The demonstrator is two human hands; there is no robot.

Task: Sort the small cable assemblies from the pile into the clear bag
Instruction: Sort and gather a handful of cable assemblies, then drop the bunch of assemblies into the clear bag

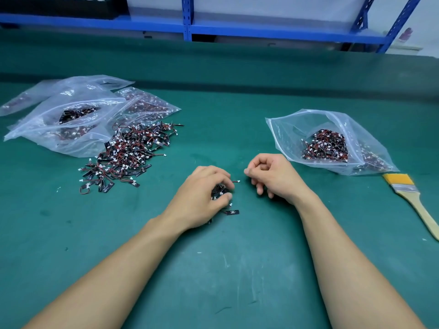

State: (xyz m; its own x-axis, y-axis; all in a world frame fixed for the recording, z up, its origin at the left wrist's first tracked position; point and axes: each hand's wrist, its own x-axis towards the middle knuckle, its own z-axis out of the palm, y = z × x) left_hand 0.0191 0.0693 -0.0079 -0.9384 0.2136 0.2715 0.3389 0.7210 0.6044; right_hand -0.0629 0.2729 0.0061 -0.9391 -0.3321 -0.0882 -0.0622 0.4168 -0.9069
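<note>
A loose pile of small cable assemblies (129, 154), black strips with red wires and white plugs, lies on the green mat at left centre. An open clear bag (297, 129) at the right holds a heap of the same parts. My left hand (202, 198) grips a bunch of cable assemblies (219, 191) against the mat at the centre; one red wire pokes out to the right. A single assembly (232, 212) lies just below that hand. My right hand (273, 174) hovers beside it, fingers curled, with nothing visible in it.
Several other clear bags (71, 115) with parts are stacked at the far left behind the pile. A yellow-bristled paintbrush (413, 200) lies at the right edge. Blue shelving (187, 22) runs along the back.
</note>
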